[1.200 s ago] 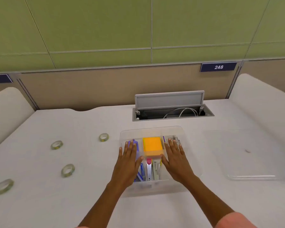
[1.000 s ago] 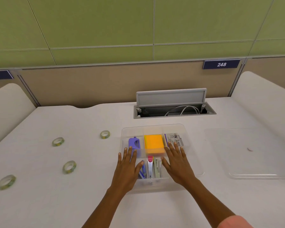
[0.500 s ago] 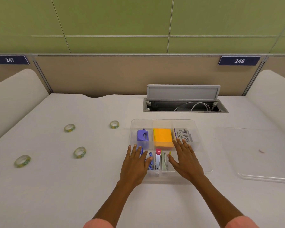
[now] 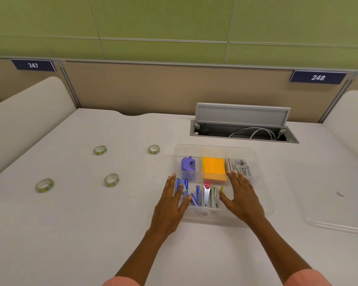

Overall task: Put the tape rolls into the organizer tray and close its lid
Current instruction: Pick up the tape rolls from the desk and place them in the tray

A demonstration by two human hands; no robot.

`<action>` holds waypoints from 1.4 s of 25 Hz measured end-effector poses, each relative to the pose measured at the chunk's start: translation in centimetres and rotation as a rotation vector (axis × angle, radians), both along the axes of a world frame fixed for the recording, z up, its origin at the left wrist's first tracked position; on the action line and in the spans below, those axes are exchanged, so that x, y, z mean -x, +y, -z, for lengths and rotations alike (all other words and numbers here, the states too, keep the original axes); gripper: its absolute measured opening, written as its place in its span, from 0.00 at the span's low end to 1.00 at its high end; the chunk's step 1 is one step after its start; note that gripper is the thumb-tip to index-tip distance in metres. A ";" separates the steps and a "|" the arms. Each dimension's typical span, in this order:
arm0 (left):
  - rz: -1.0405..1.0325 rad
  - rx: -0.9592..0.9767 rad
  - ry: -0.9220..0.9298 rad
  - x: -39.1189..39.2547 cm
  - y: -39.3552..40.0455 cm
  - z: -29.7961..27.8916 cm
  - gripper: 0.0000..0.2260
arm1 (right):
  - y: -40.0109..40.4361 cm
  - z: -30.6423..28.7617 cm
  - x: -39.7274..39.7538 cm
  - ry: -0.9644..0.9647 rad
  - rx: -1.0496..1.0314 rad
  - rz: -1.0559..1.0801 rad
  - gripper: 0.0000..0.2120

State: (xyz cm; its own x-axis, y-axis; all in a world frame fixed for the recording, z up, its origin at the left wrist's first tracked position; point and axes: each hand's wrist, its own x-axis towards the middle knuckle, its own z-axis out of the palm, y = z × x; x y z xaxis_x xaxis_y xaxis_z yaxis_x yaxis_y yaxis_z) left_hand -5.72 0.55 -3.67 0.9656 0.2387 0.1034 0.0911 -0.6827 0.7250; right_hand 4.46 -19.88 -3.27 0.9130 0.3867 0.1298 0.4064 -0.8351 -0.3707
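A clear organizer tray [image 4: 258,162] stands open in the middle of the white desk, holding orange sticky notes, a purple punch, staple boxes and staplers. My left hand [image 4: 171,205] lies flat over its front left part, my right hand [image 4: 241,198] flat over its front right part; both are empty with fingers spread. Its clear lid [image 4: 329,195] lies flat on the desk to the right. Several tape rolls lie left of the tray: one nearest it [image 4: 154,149], one farther back left [image 4: 99,150], one nearer me [image 4: 111,180] and one far left [image 4: 44,185].
An open cable hatch [image 4: 243,125] with white cables sits behind the tray. Curved white side panels [image 4: 29,112] border the desk left and right, and a beige partition with number plates 247 and 248 runs along the back.
Both hands have slid back toward me over the tray, uncovering the purple punch and sticky notes. The view has turned left, bringing the tape rolls closer to the middle.
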 end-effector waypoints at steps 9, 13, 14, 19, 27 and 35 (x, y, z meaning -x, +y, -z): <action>-0.402 -0.057 -0.154 2.4 5.7 0.7 0.18 | -0.1 -0.1 0.0 -0.001 -0.014 -0.010 0.33; -0.543 -0.298 0.073 3.4 12.4 0.5 0.21 | 0.1 -0.1 0.2 -0.006 -0.013 -0.002 0.33; -0.547 -0.305 0.141 3.3 13.5 0.4 0.22 | 0.1 -0.2 0.2 -0.004 -0.011 0.002 0.33; -0.535 -0.308 0.283 2.5 15.9 0.8 0.18 | 0.2 -0.4 0.4 -0.004 -0.006 0.019 0.32; -0.672 -0.065 0.081 0.6 13.9 -0.3 0.09 | 0.2 -0.9 0.5 0.026 -0.036 0.039 0.32; -0.292 0.260 -0.212 -4.9 2.9 -6.4 0.08 | -2.5 -2.6 -0.3 -0.225 -0.227 0.334 0.17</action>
State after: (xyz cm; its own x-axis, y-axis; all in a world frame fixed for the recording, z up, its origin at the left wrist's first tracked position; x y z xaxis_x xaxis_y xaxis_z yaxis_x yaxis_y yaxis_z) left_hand -0.81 3.41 2.70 0.8177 0.5425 0.1927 0.0836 -0.4430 0.8926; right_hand 4.80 -22.35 -0.68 0.9222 0.0153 0.3863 0.2204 -0.8418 -0.4928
